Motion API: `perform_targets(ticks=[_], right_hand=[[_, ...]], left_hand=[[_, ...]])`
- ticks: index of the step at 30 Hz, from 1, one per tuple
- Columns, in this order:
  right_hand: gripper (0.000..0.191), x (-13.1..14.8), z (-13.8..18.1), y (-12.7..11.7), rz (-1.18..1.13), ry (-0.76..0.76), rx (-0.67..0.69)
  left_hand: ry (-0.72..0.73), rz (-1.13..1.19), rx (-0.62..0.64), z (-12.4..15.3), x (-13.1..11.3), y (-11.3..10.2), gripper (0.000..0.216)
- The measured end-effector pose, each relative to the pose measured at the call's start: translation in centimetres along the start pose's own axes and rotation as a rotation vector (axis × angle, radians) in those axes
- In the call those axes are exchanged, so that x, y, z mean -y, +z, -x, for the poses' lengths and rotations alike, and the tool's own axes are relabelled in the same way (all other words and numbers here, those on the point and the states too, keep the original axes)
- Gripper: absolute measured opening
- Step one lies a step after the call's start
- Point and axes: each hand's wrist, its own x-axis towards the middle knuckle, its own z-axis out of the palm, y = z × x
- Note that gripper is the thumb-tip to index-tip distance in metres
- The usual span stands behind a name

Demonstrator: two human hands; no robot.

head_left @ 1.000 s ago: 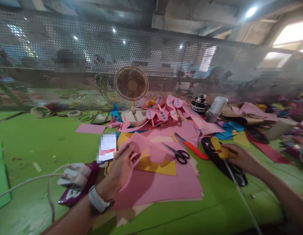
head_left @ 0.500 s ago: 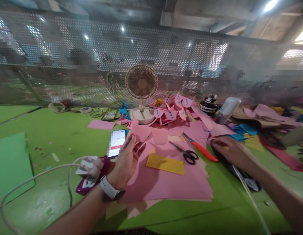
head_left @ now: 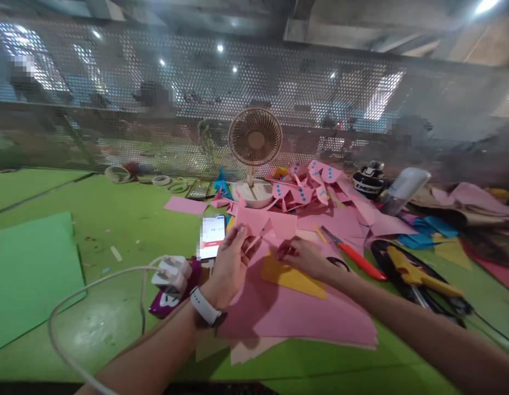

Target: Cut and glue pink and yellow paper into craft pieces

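Observation:
My left hand (head_left: 233, 255), with a white-banded watch (head_left: 205, 307) on its wrist, pinches a folded piece of pink paper (head_left: 266, 220) at its left end. A small blue mark shows on it near the fingers. At the paper's lower right edge, my right hand (head_left: 301, 255) has its fingers curled together; what lies between them is hidden. Under my right hand is a yellow paper piece (head_left: 293, 277), on a stack of pink sheets (head_left: 295, 315). Black-handled scissors (head_left: 339, 264) are partly covered by my right forearm. A yellow glue gun (head_left: 419, 271) rests on a black holder at the right.
A red-handled cutter (head_left: 363, 262) lies right of the stack. Behind stand a small fan (head_left: 255, 137) and a heap of pink paper shapes (head_left: 303, 186). A phone (head_left: 212, 238), a purple power strip (head_left: 175, 296) with white plugs and a cable, and green sheets (head_left: 35, 274) are at the left.
My right hand has left the glue gun at the right and come over to the pink paper. My left hand keeps holding the paper. The view has shifted slightly left.

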Motion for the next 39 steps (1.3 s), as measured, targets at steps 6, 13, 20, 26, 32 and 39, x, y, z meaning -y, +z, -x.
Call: perform_targets(ticks=[6,13,20,26,32,39], right_hand=[[0.023,0.5,1.3,0.8,0.131,-0.113,-0.073],[0.036,1.4,3.4,1.2,0.392,-0.283,-0.015],[0.031,1.1,2.8,0.9,0.142,-0.193,-0.102],[0.031,-0.1,1.8,1.0,-0.659,0.135,-0.19],[0.033,-0.2,1.5,0.6,-0.986,0.392,-0.191],[0.027,0.3,1.3,-0.1,-0.998,0.295,-0.26]], left_hand=[[-0.001,0.008,0.014,0.1,-0.1,0.1,0.016],[-0.001,0.003,0.027,0.1,0.1,0.0,0.016],[-0.006,0.0,0.022,-0.1,0.3,-0.2,0.015],[0.001,-0.006,0.007,-0.2,0.4,-0.3,0.016],[-0.003,-0.018,0.005,-0.4,0.8,-0.6,0.019],[0.015,-0.013,0.014,-0.6,1.0,-0.9,0.017]])
